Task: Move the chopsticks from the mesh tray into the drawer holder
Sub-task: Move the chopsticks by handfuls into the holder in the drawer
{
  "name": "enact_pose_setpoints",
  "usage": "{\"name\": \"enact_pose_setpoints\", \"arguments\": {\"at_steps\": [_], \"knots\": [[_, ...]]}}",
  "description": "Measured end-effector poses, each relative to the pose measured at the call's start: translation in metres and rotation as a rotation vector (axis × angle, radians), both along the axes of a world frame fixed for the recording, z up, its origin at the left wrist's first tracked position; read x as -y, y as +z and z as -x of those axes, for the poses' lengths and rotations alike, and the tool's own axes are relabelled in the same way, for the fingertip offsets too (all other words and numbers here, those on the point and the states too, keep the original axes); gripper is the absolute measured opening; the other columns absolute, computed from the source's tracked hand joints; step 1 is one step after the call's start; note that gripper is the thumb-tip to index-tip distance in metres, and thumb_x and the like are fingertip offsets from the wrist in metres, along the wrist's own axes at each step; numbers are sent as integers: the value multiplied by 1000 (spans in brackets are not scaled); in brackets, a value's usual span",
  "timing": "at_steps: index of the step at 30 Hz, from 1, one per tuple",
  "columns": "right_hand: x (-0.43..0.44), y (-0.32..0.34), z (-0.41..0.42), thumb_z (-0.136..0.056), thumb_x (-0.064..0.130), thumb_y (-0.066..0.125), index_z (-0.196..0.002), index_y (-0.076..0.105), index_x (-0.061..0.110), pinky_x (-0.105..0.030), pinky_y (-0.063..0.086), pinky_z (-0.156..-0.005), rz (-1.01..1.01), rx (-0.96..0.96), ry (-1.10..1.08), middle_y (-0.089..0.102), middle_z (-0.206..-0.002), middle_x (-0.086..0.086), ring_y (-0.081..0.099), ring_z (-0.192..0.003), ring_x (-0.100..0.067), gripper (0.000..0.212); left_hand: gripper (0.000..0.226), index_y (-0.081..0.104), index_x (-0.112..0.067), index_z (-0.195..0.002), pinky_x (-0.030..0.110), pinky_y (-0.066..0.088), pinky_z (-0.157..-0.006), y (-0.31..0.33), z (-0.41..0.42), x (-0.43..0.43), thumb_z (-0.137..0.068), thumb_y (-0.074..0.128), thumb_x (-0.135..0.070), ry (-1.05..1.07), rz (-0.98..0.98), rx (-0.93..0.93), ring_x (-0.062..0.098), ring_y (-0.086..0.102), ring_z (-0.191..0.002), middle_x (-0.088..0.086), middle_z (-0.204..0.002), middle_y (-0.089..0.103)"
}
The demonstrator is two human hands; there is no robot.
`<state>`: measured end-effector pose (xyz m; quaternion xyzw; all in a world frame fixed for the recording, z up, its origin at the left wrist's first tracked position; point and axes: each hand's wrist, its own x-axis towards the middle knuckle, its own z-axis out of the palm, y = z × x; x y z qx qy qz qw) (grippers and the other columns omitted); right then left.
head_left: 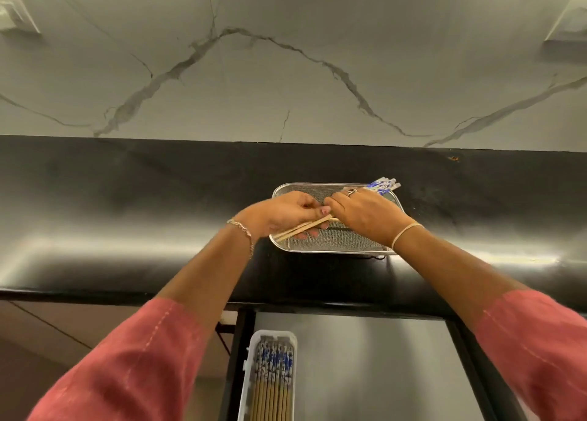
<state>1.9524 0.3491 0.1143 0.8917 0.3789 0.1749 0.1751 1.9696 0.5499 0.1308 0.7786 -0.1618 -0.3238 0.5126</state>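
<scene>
Chopsticks [305, 227] are clamped by both hands, left [282, 212] and right [365, 212], above the tray [333, 245]; bare counter [127, 204] surrounds it.

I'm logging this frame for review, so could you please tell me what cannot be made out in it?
- Head view: how many chopsticks are in the bundle; both hands cover its middle.
- Head view: the mesh tray floor under the left hand and right hand, so any loose chopsticks there are hidden.
- Head view: the near end of the drawer holder, cut off by the bottom edge.
</scene>
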Motion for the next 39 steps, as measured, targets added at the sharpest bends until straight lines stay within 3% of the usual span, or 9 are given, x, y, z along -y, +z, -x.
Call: {"name": "enact_pose_setpoints", "arguments": {"at_steps": [5, 9, 14, 20, 24, 29, 33, 36, 39], "knots": [[-14, 12, 37, -96, 12, 36, -117, 50, 6, -41, 55, -75, -20, 33, 128, 63, -103, -15, 61, -92, -30, 26, 28, 58, -3, -118, 27, 61, -67, 16, 35, -34, -96, 52, -20, -131, 169, -327, 16, 72, -75, 12, -98, 70], [-31, -7, 70, -100, 10, 35, -117, 49, 6, -43, 54, -83, -62, 42, 228, 62, -106, -16, 60, -99, -32, 24, 28, 62, -5, -113, 32, 61, -73, -2, 77, -52, -90, 55, -20, -194, 224, -427, 19, 73, -77, 13, -98, 71], [-52, -35, 123, -92, 14, 46, -114, 58, 8, -40, 43, -104, -76, -29, 357, 66, -109, -14, 62, -108, -28, 25, 27, 66, -7, -111, 37, 58, -85, -48, 130, -73, -88, 61, -20, -221, 285, -532, 21, 73, -86, 12, -101, 73], [-75, -85, 180, -81, 17, 66, -116, 61, 11, -35, 31, -107, -154, -178, 326, 67, -115, -11, 62, -113, -26, 36, 30, 60, -3, -119, 41, 52, -93, -101, 191, -92, -92, 62, -15, -119, 315, -658, 24, 70, -94, 15, -108, 68], [-86, -108, 210, -67, 25, 83, -120, 62, 15, -34, 33, -102, -167, -265, 217, 65, -123, -8, 61, -116, -24, 59, 27, 64, -1, -113, 41, 55, -91, -120, 223, -98, -89, 64, -13, -24, 308, -722, 23, 71, -89, 13, -101, 71], [-92, -133, 223, -70, 12, 78, -139, 44, 13, -39, 33, -108, -205, -264, -31, 50, -142, -11, 46, -132, -28, 77, 28, 61, 3, -116, 34, 59, -81, -132, 248, -98, -90, 62, -8, 112, 356, -765, 21, 72, -82, 14, -98, 71], [-88, -145, 222, -80, -2, 66, -146, 32, 12, -38, 35, -111, -623, -336, -458, 37, -151, -9, 36, -139, -26, 75, 40, 58, 4, -120, 39, 57, -88, -144, 262, -93, -84, 68, -10, 232, 354, -729, 20, 72, -79, 14, -95, 72], [-85, -149, 214, -99, 8, 41, -145, 32, 14, -34, 30, -113, -1224, -752, -762, 38, -150, -6, 36, -138, -25, 48, 43, 58, 5, -120, 40, 56, -90, -153, 271, -88, -82, 70, -12, 278, 397, -730, 22, 72, -81, 13, -95, 72], [-90, -147, 205, -103, 19, 34, -134, 45, 15, -32, 44, -101, -1756, -1130, -834, 55, -130, -6, 53, -121, -22, 33, 40, 60, 4, -117, 37, 58, -86, -157, 276, -80, -82, 70, -12, 307, 410, -741, 22, 72, -80, 13, -94, 72]]}}
